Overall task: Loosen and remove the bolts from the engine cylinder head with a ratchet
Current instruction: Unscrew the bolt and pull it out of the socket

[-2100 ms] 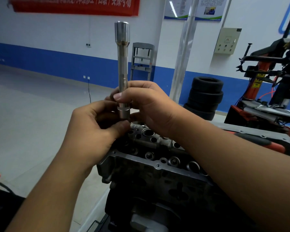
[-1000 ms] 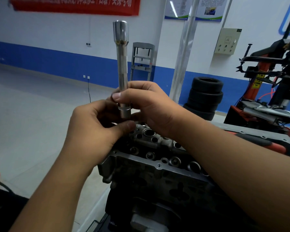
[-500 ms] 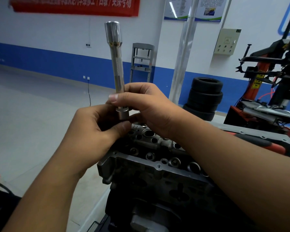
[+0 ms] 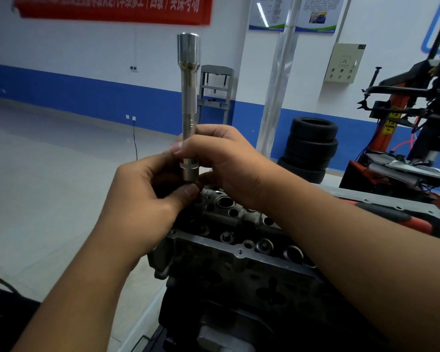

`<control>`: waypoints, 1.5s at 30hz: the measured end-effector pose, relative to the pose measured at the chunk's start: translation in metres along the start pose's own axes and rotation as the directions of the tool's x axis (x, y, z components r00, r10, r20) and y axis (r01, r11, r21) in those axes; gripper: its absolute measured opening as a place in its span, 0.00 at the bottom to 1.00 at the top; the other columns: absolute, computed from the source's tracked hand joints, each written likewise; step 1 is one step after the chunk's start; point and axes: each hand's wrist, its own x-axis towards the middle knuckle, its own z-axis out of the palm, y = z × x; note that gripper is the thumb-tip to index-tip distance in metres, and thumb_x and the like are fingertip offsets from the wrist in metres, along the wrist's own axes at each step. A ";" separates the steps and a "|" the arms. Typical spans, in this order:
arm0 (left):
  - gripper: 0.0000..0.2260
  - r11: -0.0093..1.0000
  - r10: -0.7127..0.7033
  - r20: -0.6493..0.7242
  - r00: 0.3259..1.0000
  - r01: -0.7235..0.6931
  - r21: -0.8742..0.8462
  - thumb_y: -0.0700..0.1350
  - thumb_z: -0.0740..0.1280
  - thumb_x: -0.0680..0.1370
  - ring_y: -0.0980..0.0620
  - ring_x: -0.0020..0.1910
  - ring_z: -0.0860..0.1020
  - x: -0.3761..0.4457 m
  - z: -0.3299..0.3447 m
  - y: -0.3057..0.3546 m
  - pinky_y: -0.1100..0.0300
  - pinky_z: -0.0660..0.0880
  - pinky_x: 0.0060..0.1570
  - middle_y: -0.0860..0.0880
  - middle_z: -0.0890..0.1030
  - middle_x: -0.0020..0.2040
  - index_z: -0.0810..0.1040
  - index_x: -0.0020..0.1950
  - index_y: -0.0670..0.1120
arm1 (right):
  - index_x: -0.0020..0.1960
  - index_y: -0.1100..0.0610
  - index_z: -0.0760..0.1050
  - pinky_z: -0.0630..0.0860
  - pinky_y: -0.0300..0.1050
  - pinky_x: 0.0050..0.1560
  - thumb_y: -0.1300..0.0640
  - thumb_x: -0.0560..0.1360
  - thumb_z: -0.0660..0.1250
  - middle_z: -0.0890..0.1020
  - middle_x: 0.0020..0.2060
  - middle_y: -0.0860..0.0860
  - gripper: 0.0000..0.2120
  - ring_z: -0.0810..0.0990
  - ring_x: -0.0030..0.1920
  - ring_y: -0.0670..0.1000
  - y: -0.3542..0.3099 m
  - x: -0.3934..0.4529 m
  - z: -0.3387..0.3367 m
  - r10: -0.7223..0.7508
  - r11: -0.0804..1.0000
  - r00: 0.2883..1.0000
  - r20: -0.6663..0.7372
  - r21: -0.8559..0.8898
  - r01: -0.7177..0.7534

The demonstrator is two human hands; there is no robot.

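A long chrome extension bar with a socket on its lower end (image 4: 188, 97) stands nearly upright above the far-left end of the grey engine cylinder head (image 4: 239, 235). My right hand (image 4: 221, 163) grips the bar's lower shaft, thumb across the front. Just below it, my left hand (image 4: 142, 199) has its fingers curled around the socket's bottom end, thumb pressed under it. Whatever the left fingers pinch there is hidden. No ratchet handle sits on the bar's top, and I see no bolt heads clearly among the head's round bores.
A red-and-black tool handle (image 4: 396, 217) lies on the grey bench edge behind my right forearm. Stacked tyres (image 4: 310, 148) and a red tyre-changing machine (image 4: 412, 128) stand at the back right. A shiny pillar (image 4: 277, 80) rises behind. Bare floor spreads to the left.
The bar leaned to the left half a second ago and now stands closer to upright again. Both hands stay at its lower end, the left thumb still working under the socket.
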 end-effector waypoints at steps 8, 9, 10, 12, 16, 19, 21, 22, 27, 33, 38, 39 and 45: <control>0.16 0.996 0.019 0.097 0.995 -0.010 -0.091 0.36 0.73 0.76 0.61 0.51 0.86 -0.002 0.000 0.002 0.73 0.78 0.47 0.60 0.88 0.49 0.84 0.51 0.59 | 0.51 0.68 0.78 0.77 0.55 0.48 0.52 0.75 0.74 0.80 0.49 0.69 0.18 0.81 0.47 0.58 -0.002 -0.003 0.001 -0.015 0.998 1.000 -0.011 -0.056 0.014; 0.18 0.998 0.017 0.089 0.996 -0.011 -0.067 0.34 0.73 0.77 0.61 0.51 0.86 -0.002 0.000 0.001 0.73 0.78 0.47 0.60 0.88 0.49 0.84 0.51 0.59 | 0.48 0.65 0.79 0.77 0.55 0.47 0.53 0.75 0.74 0.81 0.45 0.65 0.14 0.81 0.45 0.57 -0.002 -0.002 0.001 -0.015 0.998 1.000 -0.008 -0.061 0.014; 0.18 0.999 0.013 0.048 0.999 -0.011 -0.038 0.34 0.74 0.76 0.61 0.49 0.86 -0.001 0.002 0.000 0.72 0.79 0.46 0.60 0.87 0.48 0.83 0.51 0.59 | 0.45 0.61 0.79 0.77 0.52 0.45 0.55 0.76 0.74 0.81 0.41 0.59 0.10 0.81 0.44 0.55 -0.002 -0.002 0.000 -0.014 0.998 1.000 -0.002 -0.065 0.014; 0.16 1.000 0.015 -0.064 0.998 -0.015 -0.003 0.40 0.80 0.70 0.61 0.45 0.86 -0.001 0.005 -0.001 0.73 0.79 0.43 0.60 0.87 0.45 0.83 0.49 0.59 | 0.44 0.57 0.79 0.77 0.47 0.41 0.57 0.76 0.74 0.82 0.37 0.51 0.06 0.81 0.40 0.52 -0.001 -0.002 -0.001 -0.016 0.998 1.000 0.006 -0.052 0.016; 0.14 0.999 -0.020 -0.153 0.988 0.013 -0.049 0.53 0.78 0.61 0.59 0.42 0.86 -0.002 0.004 -0.004 0.73 0.78 0.40 0.59 0.87 0.42 0.85 0.45 0.57 | 0.48 0.58 0.80 0.78 0.46 0.40 0.57 0.77 0.74 0.85 0.43 0.56 0.05 0.83 0.42 0.52 -0.001 -0.003 -0.001 -0.031 0.999 1.000 0.001 -0.041 0.031; 0.09 0.999 -0.018 -0.052 0.998 0.015 -0.052 0.54 0.73 0.69 0.58 0.46 0.86 -0.001 0.002 -0.002 0.70 0.80 0.43 0.58 0.88 0.44 0.85 0.48 0.56 | 0.48 0.58 0.80 0.81 0.52 0.44 0.58 0.80 0.71 0.84 0.55 0.65 0.04 0.83 0.49 0.55 0.000 -0.003 0.000 -0.053 0.998 0.998 0.025 -0.029 0.054; 0.10 0.989 -0.019 0.046 0.999 0.025 -0.148 0.53 0.67 0.77 0.53 0.50 0.87 -0.002 -0.001 -0.003 0.63 0.82 0.50 0.53 0.88 0.48 0.85 0.55 0.54 | 0.48 0.58 0.81 0.83 0.58 0.50 0.59 0.82 0.68 0.83 0.58 0.65 0.05 0.83 0.52 0.56 -0.001 -0.004 -0.002 -0.054 0.998 0.997 0.055 0.018 0.053; 0.12 0.981 -0.024 0.067 0.997 0.037 -0.192 0.51 0.65 0.79 0.50 0.51 0.87 -0.002 -0.003 -0.003 0.61 0.82 0.52 0.50 0.88 0.50 0.84 0.58 0.53 | 0.50 0.59 0.81 0.83 0.60 0.53 0.59 0.83 0.66 0.83 0.58 0.66 0.07 0.83 0.52 0.57 -0.001 -0.004 -0.003 -0.048 0.998 0.996 0.078 0.034 0.045; 0.10 0.992 -0.055 -0.064 0.996 0.048 -0.113 0.51 0.74 0.71 0.52 0.46 0.87 0.000 -0.005 -0.003 0.56 0.85 0.48 0.53 0.88 0.46 0.84 0.52 0.57 | 0.56 0.62 0.81 0.81 0.59 0.49 0.54 0.84 0.64 0.82 0.52 0.61 0.12 0.82 0.51 0.58 0.000 -0.004 -0.004 -0.023 0.999 0.994 0.104 0.050 0.018; 0.11 0.986 -0.024 0.004 1.000 0.025 -0.166 0.57 0.69 0.75 0.51 0.50 0.87 0.001 -0.004 -0.002 0.57 0.82 0.49 0.53 0.88 0.49 0.86 0.54 0.58 | 0.53 0.60 0.81 0.82 0.62 0.52 0.54 0.85 0.63 0.84 0.53 0.57 0.12 0.83 0.51 0.55 0.000 -0.004 -0.003 -0.057 0.998 0.995 0.076 0.042 0.054; 0.11 0.982 -0.040 -0.009 0.999 0.037 -0.187 0.53 0.69 0.74 0.48 0.49 0.87 0.005 -0.010 -0.005 0.51 0.84 0.50 0.50 0.88 0.49 0.86 0.54 0.54 | 0.54 0.58 0.82 0.83 0.61 0.52 0.51 0.85 0.62 0.83 0.49 0.56 0.13 0.83 0.49 0.55 -0.001 -0.005 0.000 -0.012 0.999 0.996 0.089 0.054 0.007; 0.11 0.984 -0.046 -0.056 0.997 0.036 -0.176 0.55 0.72 0.71 0.49 0.47 0.87 0.005 -0.008 -0.004 0.53 0.84 0.47 0.52 0.88 0.47 0.86 0.51 0.55 | 0.53 0.58 0.82 0.83 0.57 0.49 0.51 0.84 0.63 0.84 0.48 0.55 0.12 0.83 0.48 0.54 -0.001 -0.005 0.000 -0.017 0.998 0.995 0.095 0.054 0.012; 0.11 0.976 -0.037 0.005 0.999 0.037 -0.216 0.55 0.70 0.76 0.48 0.49 0.88 0.004 -0.007 -0.005 0.53 0.85 0.49 0.49 0.89 0.48 0.88 0.53 0.54 | 0.53 0.61 0.80 0.85 0.56 0.51 0.56 0.84 0.64 0.86 0.55 0.54 0.09 0.85 0.54 0.54 0.000 -0.005 0.000 -0.066 0.995 0.996 0.064 0.082 0.060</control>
